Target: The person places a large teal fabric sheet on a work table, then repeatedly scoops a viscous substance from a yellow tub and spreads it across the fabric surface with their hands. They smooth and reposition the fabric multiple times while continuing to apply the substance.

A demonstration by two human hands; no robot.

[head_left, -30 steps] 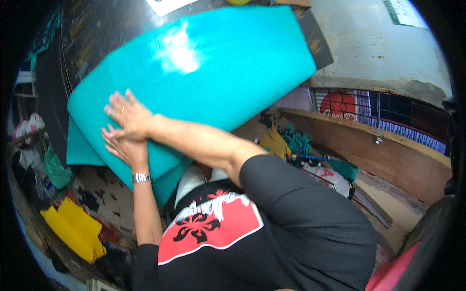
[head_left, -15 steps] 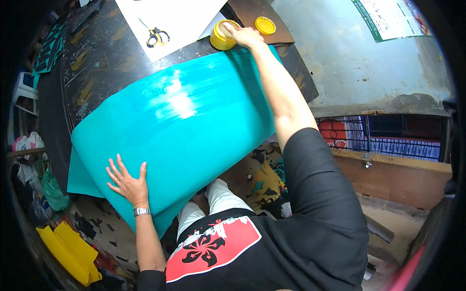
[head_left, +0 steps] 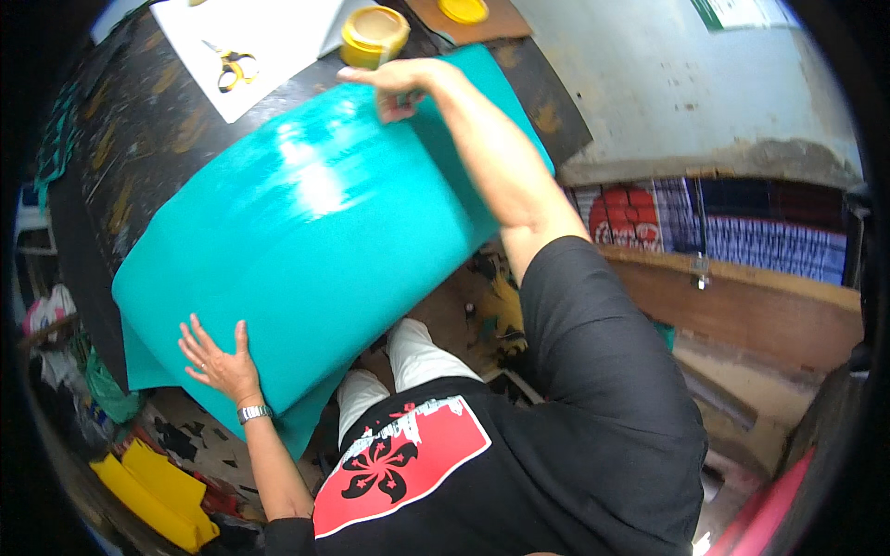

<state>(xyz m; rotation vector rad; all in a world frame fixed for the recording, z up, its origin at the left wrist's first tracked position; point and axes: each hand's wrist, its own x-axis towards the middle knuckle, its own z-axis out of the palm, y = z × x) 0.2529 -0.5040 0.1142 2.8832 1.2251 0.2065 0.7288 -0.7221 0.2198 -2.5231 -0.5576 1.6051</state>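
Note:
A large turquoise sheet [head_left: 250, 250] drapes over the near edge of the dark worktable, its far part carrying a wet, glossy patch. My left hand [head_left: 221, 371] lies flat near the sheet's lower left, fingers spread, a metal watch on the wrist. Over the sheet's far edge is my right hand [head_left: 399, 88], one digit stretched to the left and the other fingers curled under. Whatever those fingers may hold is hidden. Just beyond that hand stands an uncapped yellow jar [head_left: 375, 39] with pale yellowish contents.
Black-and-yellow scissors [head_left: 234, 69] rest on a white sheet [head_left: 269, 32] at the far left. The yellow lid [head_left: 464, 9] lies on a brown board [head_left: 501, 23]. On the floor at the lower left is folded yellow material [head_left: 158, 496], with dark scraps around it.
My right hand has come out of the jar's mouth and moved nearer, over the sheet's far edge. The left hand stays spread on the sheet. The whole view has shifted somewhat.

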